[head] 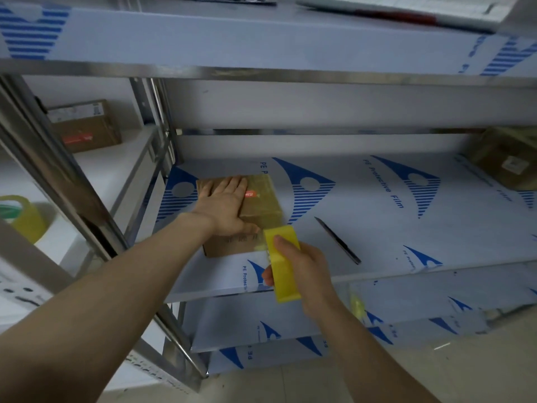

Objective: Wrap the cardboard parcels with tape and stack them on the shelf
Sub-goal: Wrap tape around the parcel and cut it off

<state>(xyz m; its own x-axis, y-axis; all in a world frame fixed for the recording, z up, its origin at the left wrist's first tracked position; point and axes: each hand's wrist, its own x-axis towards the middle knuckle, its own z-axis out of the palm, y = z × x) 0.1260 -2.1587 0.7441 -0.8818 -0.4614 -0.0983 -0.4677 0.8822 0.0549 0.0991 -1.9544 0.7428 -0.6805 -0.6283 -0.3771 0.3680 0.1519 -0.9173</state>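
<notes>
- Slippage is the main worry in the head view. The left grip point(226, 203) lies flat, fingers straight, pressing the cardboard parcel point(263, 199) onto the shelf point(377, 228). If that pressure eases while tape is pulled, I judge the parcel could skid on the glossy protective film point(386, 181).
- The right grip point(305, 269) is curled round a yellow tape roll point(283, 264), held at the parcel's near right corner, just below the left grip's thumb. A skewed pull could lay the tape crooked or wrinkled, or catch that thumb.
- A knife point(338, 241) lies bare on the shelf, near the right grip and to its right. A wide swing of that arm could brush the blade or knock it off the edge.
- Surface and room: steel racking point(66, 175) carries shelves covered in white film printed blue.
- Far left of the left grip sit a second tape roll point(24, 219) and a labelled carton point(84, 126). Far right of the right grip sits a taped carton point(508, 161). Pale floor tiles point(290, 385) lie below both.
</notes>
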